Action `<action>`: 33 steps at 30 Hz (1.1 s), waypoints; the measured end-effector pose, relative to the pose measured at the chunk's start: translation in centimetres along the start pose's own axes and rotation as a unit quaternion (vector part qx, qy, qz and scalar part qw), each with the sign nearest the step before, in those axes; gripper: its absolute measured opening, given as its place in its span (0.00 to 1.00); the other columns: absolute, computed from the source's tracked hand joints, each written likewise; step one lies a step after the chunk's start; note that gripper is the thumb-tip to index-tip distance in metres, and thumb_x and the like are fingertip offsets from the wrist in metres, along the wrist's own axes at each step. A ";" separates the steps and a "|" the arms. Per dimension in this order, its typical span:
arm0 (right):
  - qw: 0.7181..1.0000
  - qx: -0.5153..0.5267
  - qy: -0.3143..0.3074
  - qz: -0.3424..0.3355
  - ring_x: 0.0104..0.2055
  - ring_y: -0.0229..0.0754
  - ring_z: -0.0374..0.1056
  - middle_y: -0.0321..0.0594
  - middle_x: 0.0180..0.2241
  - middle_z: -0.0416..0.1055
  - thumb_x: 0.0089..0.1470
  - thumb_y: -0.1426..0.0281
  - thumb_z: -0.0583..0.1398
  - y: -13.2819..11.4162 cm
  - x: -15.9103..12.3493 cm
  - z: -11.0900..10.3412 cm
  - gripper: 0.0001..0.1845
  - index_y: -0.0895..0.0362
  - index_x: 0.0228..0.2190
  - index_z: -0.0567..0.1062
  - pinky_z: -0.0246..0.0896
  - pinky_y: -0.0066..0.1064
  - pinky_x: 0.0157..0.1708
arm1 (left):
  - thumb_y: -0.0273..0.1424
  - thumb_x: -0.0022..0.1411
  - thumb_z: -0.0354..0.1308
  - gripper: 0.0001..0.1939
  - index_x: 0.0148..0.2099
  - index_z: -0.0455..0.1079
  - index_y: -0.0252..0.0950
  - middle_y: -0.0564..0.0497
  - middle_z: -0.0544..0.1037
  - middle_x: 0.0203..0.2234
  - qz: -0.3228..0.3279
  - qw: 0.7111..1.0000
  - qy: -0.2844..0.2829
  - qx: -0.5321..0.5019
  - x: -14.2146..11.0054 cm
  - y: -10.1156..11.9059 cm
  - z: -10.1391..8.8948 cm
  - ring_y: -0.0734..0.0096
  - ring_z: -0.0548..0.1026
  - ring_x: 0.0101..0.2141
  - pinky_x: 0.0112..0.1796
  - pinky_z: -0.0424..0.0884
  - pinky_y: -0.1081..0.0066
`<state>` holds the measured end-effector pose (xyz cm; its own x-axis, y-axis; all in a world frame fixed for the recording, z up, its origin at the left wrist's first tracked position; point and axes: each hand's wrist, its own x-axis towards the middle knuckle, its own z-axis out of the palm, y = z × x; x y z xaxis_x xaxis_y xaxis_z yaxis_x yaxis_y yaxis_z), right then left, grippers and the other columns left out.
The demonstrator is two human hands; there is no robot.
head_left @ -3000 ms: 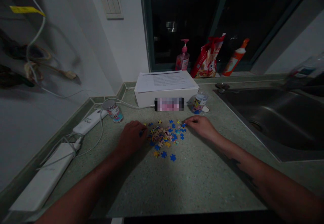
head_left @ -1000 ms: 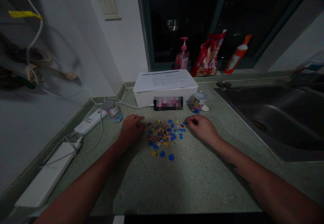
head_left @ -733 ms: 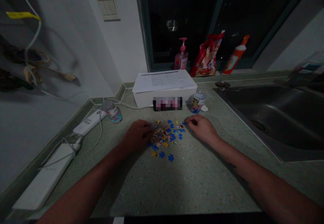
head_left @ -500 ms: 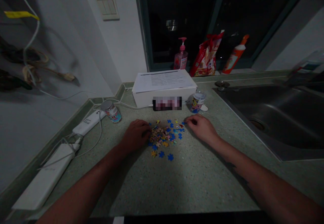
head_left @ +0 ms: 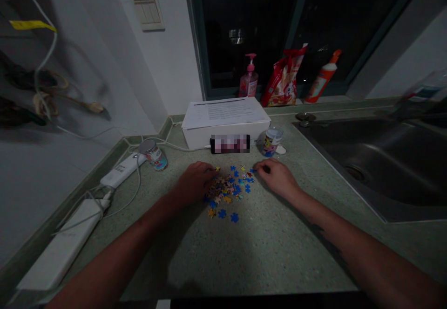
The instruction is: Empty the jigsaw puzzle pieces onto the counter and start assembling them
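1. Jigsaw pieces (head_left: 223, 190) lie in a loose heap at the middle of the worktop (head_left: 265, 257), with blue pieces scattered around its edges.
2. The left hand (head_left: 194, 182) rests over the heap's left side, its fingers (head_left: 209, 173) curled together and touching the pieces. Whether they hold one, I cannot tell.
3. The right hand (head_left: 277, 177) sits at the heap's upper right edge, its fingers (head_left: 262, 167) bunched together just beside a blue piece. Any grip is hidden.
4. Beyond the heap, a white box (head_left: 225, 136) carries a printed sheet (head_left: 223, 113), and a blurred patch (head_left: 229, 144) stands against its front.
5. A can (head_left: 152, 155) stands left of the box, and a cup (head_left: 272, 141) stands right of it.
6. Two white power strips (head_left: 122, 170) (head_left: 59, 253) lie at lower left.
7. A steel sink (head_left: 377, 160) fills the right side.
8. A pump bottle (head_left: 249, 83), a red bag (head_left: 283, 83) and an orange-capped bottle (head_left: 321, 83) stand on the window ledge at upper middle.
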<state>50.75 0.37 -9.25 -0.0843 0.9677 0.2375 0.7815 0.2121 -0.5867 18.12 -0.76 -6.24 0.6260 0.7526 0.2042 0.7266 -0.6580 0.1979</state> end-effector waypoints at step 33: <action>1.000 0.002 -0.010 -0.002 0.43 0.50 0.77 0.46 0.41 0.81 0.61 0.70 0.59 -0.1 -0.1 -0.1 0.13 0.54 0.38 0.85 0.68 0.41 0.46 | 0.36 0.68 0.55 0.17 0.43 0.85 0.37 0.41 0.86 0.41 -0.240 0.968 0.063 -0.029 -1.6 -5.5 -0.5 0.52 0.81 0.45 0.50 0.74 0.60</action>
<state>50.77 0.20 -9.16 -0.1001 0.9695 0.2235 0.7788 0.2162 -0.5888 12.94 1.64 -7.15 0.1780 0.9654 0.1905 0.9054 -0.2365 0.3525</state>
